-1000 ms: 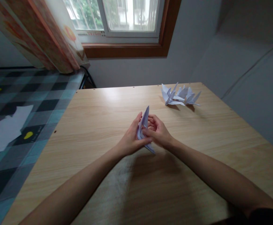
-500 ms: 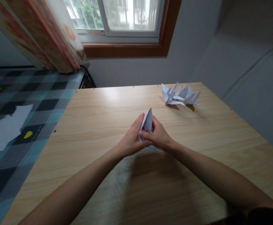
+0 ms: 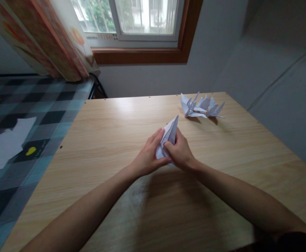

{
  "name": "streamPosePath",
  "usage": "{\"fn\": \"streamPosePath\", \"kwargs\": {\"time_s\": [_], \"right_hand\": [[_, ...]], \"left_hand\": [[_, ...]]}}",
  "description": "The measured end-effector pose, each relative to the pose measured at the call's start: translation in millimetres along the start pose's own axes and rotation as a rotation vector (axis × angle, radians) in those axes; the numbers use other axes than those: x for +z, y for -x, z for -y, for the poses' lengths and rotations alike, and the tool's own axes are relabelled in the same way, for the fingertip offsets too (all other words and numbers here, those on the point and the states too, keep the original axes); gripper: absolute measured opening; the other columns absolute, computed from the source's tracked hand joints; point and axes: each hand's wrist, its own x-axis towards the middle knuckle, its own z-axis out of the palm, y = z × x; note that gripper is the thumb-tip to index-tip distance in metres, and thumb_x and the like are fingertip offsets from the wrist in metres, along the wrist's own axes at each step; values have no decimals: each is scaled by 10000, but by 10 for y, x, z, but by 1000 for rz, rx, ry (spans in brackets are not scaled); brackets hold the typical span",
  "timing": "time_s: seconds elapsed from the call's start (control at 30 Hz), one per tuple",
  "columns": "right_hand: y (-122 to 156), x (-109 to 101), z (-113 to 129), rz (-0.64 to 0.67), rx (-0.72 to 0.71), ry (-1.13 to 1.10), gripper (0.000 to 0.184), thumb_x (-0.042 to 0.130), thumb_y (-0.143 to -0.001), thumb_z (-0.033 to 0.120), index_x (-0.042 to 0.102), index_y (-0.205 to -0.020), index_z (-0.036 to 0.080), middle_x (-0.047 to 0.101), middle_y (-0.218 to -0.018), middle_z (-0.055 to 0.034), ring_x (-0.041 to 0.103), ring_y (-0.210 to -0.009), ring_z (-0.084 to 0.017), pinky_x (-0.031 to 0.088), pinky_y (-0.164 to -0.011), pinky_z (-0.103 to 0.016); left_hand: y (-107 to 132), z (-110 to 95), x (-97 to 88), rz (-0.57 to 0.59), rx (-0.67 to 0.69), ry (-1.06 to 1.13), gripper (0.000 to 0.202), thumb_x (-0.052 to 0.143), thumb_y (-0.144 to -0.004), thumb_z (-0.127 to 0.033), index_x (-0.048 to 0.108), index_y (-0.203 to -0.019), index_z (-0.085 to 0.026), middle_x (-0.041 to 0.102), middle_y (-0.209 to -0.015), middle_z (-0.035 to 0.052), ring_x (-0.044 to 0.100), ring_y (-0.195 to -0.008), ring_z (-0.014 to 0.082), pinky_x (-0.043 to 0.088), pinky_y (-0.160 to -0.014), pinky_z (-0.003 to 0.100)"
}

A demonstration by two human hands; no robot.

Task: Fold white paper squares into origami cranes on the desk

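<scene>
A piece of folded white paper (image 3: 170, 134) is held between both hands above the middle of the wooden table (image 3: 111, 133). Its pointed end rises up and to the right. My left hand (image 3: 149, 154) grips the left side and lower edge, with the thumb across the bottom. On the right side, my right hand (image 3: 181, 150) pinches the paper, its thumb pressed on the front face and its fingers behind, mostly hidden. Beyond the hands, at the back right of the table, stand several folded paper cranes (image 3: 192, 106) close together.
White paper sheets (image 3: 8, 143) lie on a checked cloth (image 3: 0, 196) on the lower surface to the left. A patterned curtain (image 3: 50, 38) hangs beside the window (image 3: 145, 17) at the back. Walls stand behind and right of the table.
The folded paper has tilted to the right, and its tip now sits higher. Its front layers look closer together. My right hand has shifted slightly right, its thumb onto the paper's face.
</scene>
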Motion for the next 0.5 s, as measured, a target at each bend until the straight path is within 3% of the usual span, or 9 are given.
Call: {"fn": "streamPosePath", "kwargs": {"time_s": [0.07,0.17,0.37,0.5], "right_hand": [[1,26,-20,-18,24,-49,579,624,-680,198,533,-1248,262,669,-995,-30,632,-893,-257,530,-824,-407],[-22,47,-65,-69,29,-137,618,598,-708,195,481,-1310,270,651,-1140,-59,631,-982,-259,538,-872,-416],[-169,7,-128,-204,35,-259,671,579,-714,195,398,-1353,287,635,-1112,-57,636,-923,-235,556,-771,-376],[-272,-35,-188,-183,64,-306,761,650,-672,207,360,-1372,281,607,-1134,-65,638,-919,-224,558,-764,-358]], "left_hand": [[-2,-3,6,9,22,-9,976,787,-758,-399,251,-1564,-272,307,-1616,146,295,-1487,363,272,-1210,588],[2,-12,8,27,27,-27,952,783,-763,-414,278,-1555,-262,312,-1612,151,297,-1488,353,283,-1210,571],[18,-51,-11,-83,-49,-133,856,733,-800,-469,344,-1520,-216,387,-1555,185,374,-1437,352,312,-1182,580],[12,-49,3,-73,-85,-251,786,754,-770,-484,452,-1448,-222,490,-1482,163,417,-1396,369,323,-1160,597]]}}
